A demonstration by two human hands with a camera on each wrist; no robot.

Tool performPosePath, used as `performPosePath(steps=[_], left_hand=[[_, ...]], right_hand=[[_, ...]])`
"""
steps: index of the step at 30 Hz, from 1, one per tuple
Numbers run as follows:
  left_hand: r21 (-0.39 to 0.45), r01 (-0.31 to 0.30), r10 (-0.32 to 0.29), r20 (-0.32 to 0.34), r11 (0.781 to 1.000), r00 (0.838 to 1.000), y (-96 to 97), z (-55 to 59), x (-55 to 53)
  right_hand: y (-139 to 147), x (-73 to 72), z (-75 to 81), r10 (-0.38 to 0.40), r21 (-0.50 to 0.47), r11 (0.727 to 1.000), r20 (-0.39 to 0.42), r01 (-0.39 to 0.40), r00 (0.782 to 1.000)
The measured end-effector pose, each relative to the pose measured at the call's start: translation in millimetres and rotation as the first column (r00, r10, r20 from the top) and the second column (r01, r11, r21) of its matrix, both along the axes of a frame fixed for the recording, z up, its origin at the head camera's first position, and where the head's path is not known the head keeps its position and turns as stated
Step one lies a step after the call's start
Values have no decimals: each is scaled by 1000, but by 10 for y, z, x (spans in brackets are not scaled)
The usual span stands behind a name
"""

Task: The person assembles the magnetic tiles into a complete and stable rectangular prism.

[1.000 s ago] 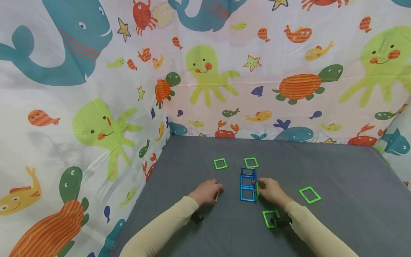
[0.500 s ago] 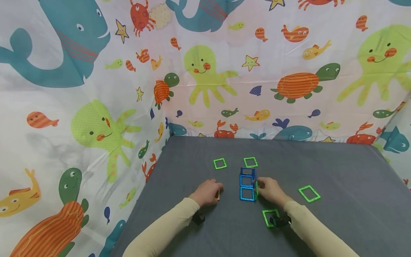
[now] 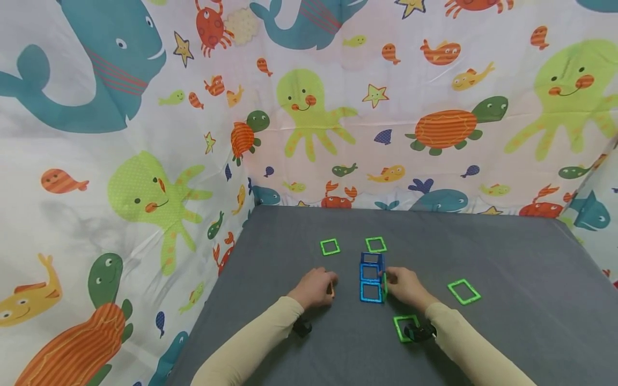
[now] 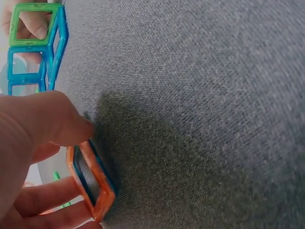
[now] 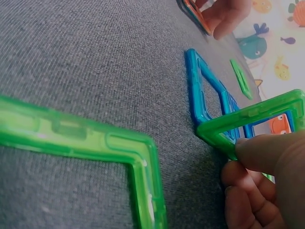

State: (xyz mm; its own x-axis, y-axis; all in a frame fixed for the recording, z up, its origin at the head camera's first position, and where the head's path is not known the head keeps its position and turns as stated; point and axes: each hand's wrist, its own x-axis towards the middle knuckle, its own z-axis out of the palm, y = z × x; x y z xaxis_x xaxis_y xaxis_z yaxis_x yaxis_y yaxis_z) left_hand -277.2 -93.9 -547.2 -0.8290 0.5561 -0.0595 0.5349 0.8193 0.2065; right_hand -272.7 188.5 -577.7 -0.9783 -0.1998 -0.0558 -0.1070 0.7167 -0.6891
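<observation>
My left hand point(image 3: 314, 288) holds an orange square magnetic tile point(image 4: 105, 205) between thumb and fingers, just above or touching the cloth; a dark blue edge shows along its far side. To its right, blue square magnetic tiles point(image 3: 370, 301) lie in a row, with dark blue tiles point(image 3: 370, 255) standing up at the back end. Thumb and fingers of my right hand point(image 3: 407, 287) pinch an upright green square magnetic tile point(image 5: 257, 110) at the right side of the blue row. In the right wrist view, its lower corner meets the blue tile's edge.
Loose green tiles lie flat: one at back left point(image 3: 332, 253), one behind the blue row point(image 3: 374, 237), one at right point(image 3: 472, 300), and one partly under the right wrist point(image 3: 398, 329). A printed sea-animal curtain point(image 3: 299, 177) borders the grey cloth point(image 3: 521, 268).
My left hand has shifted slightly right with the orange tile, which has turned a little. The right hand stays at the green tile. The head view has shifted slightly.
</observation>
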Motion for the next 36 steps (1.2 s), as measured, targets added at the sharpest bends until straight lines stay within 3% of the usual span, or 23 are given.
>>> performPosePath(steps=[8,13,17,24,31,36], left_hand=[[61,-49,49,-7,997,999,59,-91,-78],[160,-44,49,-23,986,999,87,-118,-90],[267,-38,48,-32,963,998,108,-158,-96],[428,-62,84,-31,902,996,164,-245,-149],[501,-27,89,-100,865,991,248,-234,-196],[529,-40,101,-88,847,991,310,-226,-232]], right_hand=[[4,17,18,-16,6,1000,-2,16,1000],[2,21,27,-18,-2,1000,6,18,1000],[8,26,32,-22,-13,1000,13,22,1000],[0,32,32,-24,-14,1000,16,25,1000],[7,22,-4,-18,-29,999,-19,17,1000],[8,37,-5,-20,-41,999,-31,18,999]])
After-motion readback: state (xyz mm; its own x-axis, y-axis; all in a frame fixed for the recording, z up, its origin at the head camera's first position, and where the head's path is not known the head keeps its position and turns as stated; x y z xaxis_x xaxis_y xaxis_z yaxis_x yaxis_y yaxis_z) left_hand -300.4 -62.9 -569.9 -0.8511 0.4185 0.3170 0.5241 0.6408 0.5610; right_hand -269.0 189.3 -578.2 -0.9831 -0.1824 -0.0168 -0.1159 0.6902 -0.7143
